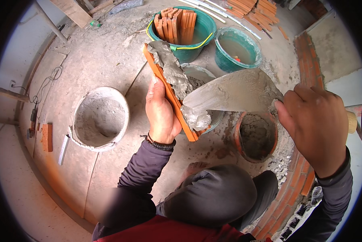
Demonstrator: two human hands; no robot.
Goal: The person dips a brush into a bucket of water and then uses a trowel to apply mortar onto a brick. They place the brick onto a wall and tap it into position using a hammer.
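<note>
My left hand grips a thin orange brick tile from beneath and tilts it on its edge. Wet grey mortar coats the tile's right-hand face, with a lump near its lower end. In my right hand is a trowel, its fingers wrapped round the wooden handle. The broad, mortar-smeared trowel blade reaches left to the mortar at the tile's lower half. Below the blade stands an orange bucket holding grey mortar. Another tub behind the tile is mostly hidden.
A green bucket of water holds upright brick tiles; beside it stands a green bucket of murky water. A white-rimmed bucket of grey powder is at left. Stacked tiles lie far right. A low brick course runs along the right.
</note>
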